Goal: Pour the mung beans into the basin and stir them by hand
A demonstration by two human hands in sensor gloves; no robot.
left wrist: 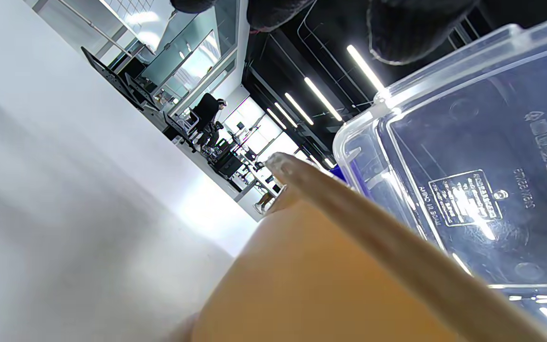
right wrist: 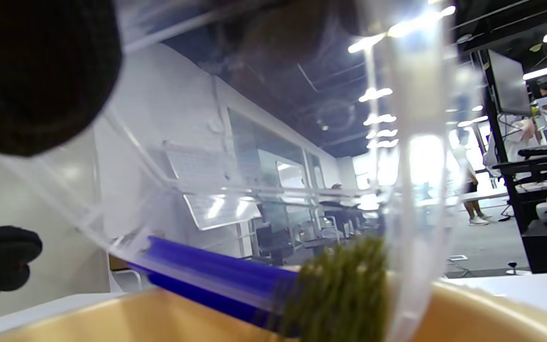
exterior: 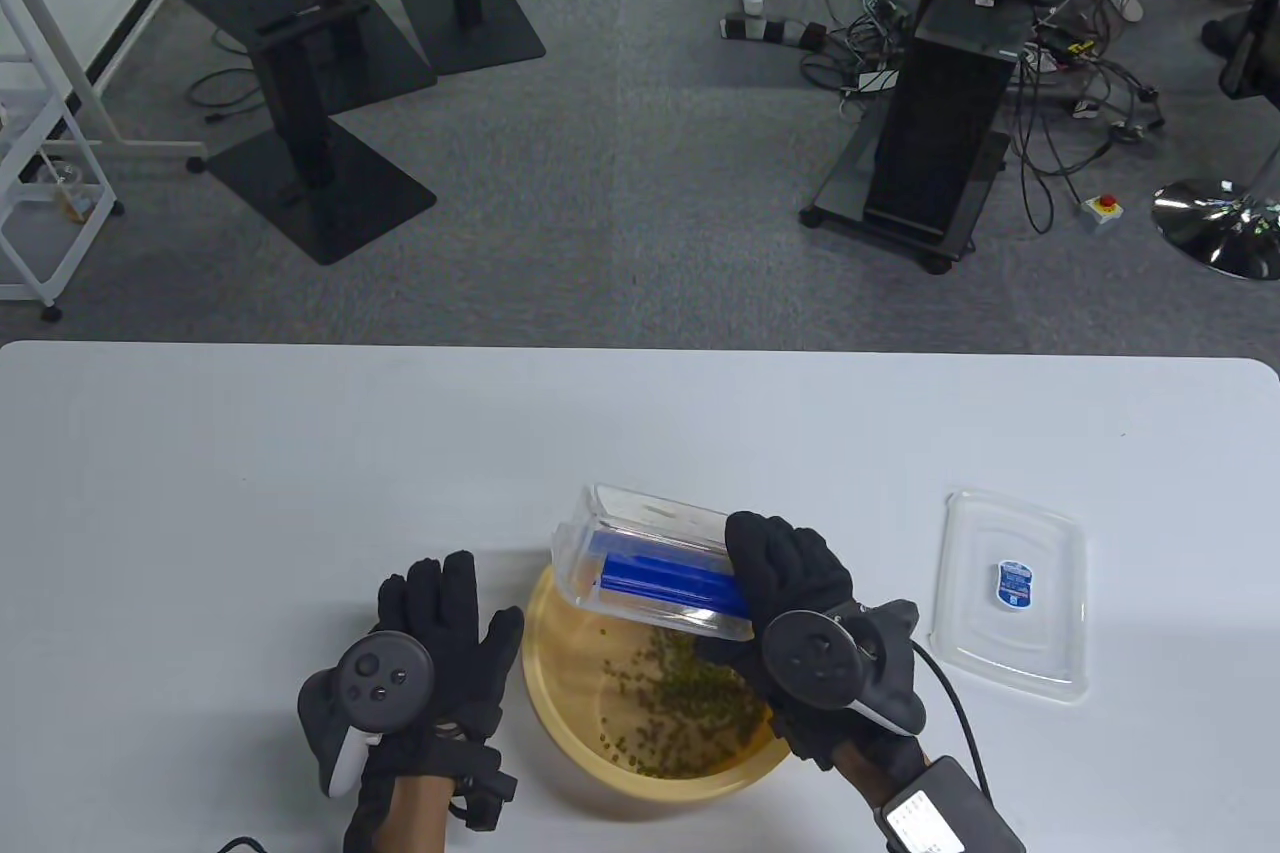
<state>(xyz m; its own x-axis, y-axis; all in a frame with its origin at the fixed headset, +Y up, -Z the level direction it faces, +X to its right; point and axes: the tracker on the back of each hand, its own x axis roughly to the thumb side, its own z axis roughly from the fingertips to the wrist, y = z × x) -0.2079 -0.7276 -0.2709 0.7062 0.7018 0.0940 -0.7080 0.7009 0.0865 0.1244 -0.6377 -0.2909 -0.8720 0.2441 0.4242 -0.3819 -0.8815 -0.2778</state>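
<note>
Right hand [exterior: 800, 593] grips the tilted clear container [exterior: 650, 573] over the basin [exterior: 560, 693]; mung beans [exterior: 690, 693] streaming in. Left hand [exterior: 440, 633], fingers straight, braces the basin's 9 o'clock rim. Pouring underway; stirring likely follows once emptied.

both hands wear black knit gloves. the left grip [exterior: 440, 638] carries a dark grey round-headed tracker with buttons and a white handle tip. the right grip [exterior: 800, 623] carries a matching tracker, a black cable running to a grey box strapped at the wrist.
</note>
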